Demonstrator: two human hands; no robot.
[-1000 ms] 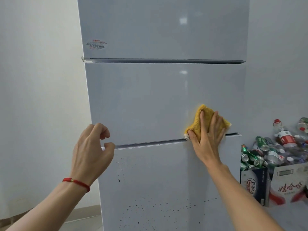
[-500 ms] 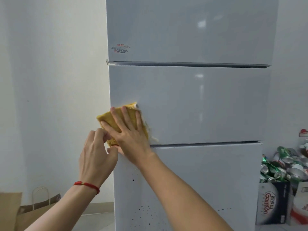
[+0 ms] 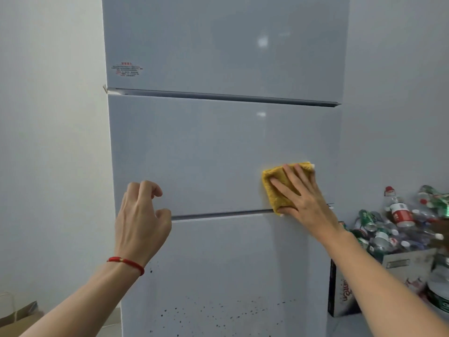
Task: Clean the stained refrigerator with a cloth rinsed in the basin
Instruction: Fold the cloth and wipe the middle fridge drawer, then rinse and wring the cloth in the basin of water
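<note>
Two hands at a three-door refrigerator point(image 3: 218, 147), one yellow cloth point(image 3: 279, 188) flat on its middle door.

Right hand point(image 3: 303, 198) is pressing the cloth with straight fingers near that door's lower right corner; left hand point(image 3: 141, 220) is hovering loosely curled, holding nothing. Dark specks point(image 3: 218, 312) on the bottom door are running out of frame. Red label point(image 3: 127, 69) is illegible. Cans and bottles point(image 3: 398, 227) are heaped in cut-off boxes, too jumbled to count.

Right hand point(image 3: 305, 198) flat, fingers spread, pressing forward. Left hand point(image 3: 141, 222) raised, fingers loosely curled, holding nothing.
</note>
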